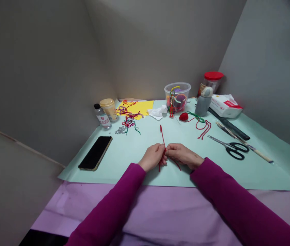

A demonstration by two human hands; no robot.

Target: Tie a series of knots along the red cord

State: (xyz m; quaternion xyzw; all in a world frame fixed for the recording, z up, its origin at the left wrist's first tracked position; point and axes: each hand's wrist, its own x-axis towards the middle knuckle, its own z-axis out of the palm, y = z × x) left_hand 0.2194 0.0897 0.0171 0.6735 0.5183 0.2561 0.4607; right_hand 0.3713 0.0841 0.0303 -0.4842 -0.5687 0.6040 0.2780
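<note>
At the near edge of the pale green paper, both hands worked close together, fingertips almost touching. The left hand and the right hand were each narrowly pinched on a thin red cord, held just above the paper. One stiff end of the cord stood up and tilted away from the wearer, while two loose ends hung below the hands, one of them trailing off to the right. Magenta sleeves covered both forearms, which rested over a lilac cloth.

Left of the hands lay a black smartphone. Farther back stood a small labelled bottle and a lidded cup, beside a yellow sheet strewn with tangled knotted cords. A crumpled white tissue lay next to a clear plastic tub of colourful craft pieces. Right of that sat a ball of red yarn, a jar with a red lid and a white wipes packet. Black-handled scissors lay open on the paper's right side.
</note>
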